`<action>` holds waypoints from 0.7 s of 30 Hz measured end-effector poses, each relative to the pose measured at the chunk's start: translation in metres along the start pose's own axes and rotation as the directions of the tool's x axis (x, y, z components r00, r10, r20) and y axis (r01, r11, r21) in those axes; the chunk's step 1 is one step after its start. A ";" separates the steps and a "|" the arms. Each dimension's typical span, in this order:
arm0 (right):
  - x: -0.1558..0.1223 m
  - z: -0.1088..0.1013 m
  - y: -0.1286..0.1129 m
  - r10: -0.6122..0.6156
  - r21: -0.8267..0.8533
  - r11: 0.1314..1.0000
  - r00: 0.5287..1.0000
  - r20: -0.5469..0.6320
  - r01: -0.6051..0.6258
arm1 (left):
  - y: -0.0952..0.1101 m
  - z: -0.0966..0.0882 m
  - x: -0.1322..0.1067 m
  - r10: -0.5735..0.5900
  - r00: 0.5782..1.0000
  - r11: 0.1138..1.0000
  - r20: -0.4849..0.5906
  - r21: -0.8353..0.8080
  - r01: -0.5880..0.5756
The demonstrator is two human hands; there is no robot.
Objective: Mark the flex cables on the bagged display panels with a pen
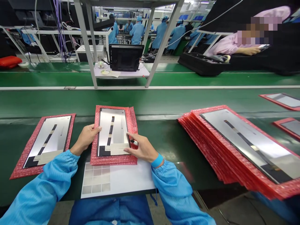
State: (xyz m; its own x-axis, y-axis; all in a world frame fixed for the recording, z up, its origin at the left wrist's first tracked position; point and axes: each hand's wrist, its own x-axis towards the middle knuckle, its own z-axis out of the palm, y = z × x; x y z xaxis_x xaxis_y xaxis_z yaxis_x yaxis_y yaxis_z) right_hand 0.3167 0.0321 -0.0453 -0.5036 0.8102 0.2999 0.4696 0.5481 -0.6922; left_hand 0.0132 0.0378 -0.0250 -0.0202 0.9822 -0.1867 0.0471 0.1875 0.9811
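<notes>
display panel (112,131) on red bubble wrap (133,125), between both hands (85,139) (142,147)

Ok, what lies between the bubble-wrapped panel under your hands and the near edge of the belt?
A white sheet with grey squares, in the head view, just below the red bubble wrap.

The person's left hand (85,139) grips the left edge of a display panel (119,128) lying in a red bubble-wrap sleeve (114,160), while the right hand (142,147) pinches a small dark tab (134,142) near the panel's lower right corner. Another sleeved panel (47,140) lies at 9 o'clock, a sleeved stack (234,150) at 3 o'clock, and a printed white sheet (117,179) at 6 o'clock.
</notes>
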 end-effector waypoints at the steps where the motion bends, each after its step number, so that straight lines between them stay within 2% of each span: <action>1: 0.000 0.001 0.000 -0.001 0.003 1.000 1.000 -0.014 0.001 | -0.001 0.001 0.001 0.002 1.000 1.000 -0.008 -0.008 -0.002; 9: 0.002 -0.001 0.002 -0.015 0.058 0.998 1.000 -0.016 0.016 | -0.008 0.006 0.003 0.023 0.998 1.000 -0.065 -0.012 -0.024; 17: 0.003 -0.006 -0.002 0.014 0.027 1.000 1.000 -0.021 -0.013 | 0.009 0.020 -0.004 0.073 0.995 0.997 -0.074 -0.014 -0.074; 19: 0.003 -0.009 -0.003 0.025 0.043 0.999 0.998 -0.052 -0.023 | 0.018 0.009 -0.010 0.079 0.992 0.997 -0.098 0.002 -0.079; 21: 0.003 -0.011 -0.003 0.040 0.064 0.997 0.994 -0.104 -0.034 | 0.030 -0.019 -0.023 0.054 0.991 0.998 -0.124 0.028 -0.051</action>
State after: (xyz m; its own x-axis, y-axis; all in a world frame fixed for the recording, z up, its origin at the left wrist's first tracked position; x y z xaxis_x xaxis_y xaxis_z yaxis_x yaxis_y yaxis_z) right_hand 0.3218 0.0347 -0.0350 -0.4059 0.8490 0.3384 0.4387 0.5058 -0.7428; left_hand -0.0040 0.0202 0.0093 -0.1415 0.9819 -0.1259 0.0759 0.1375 0.9876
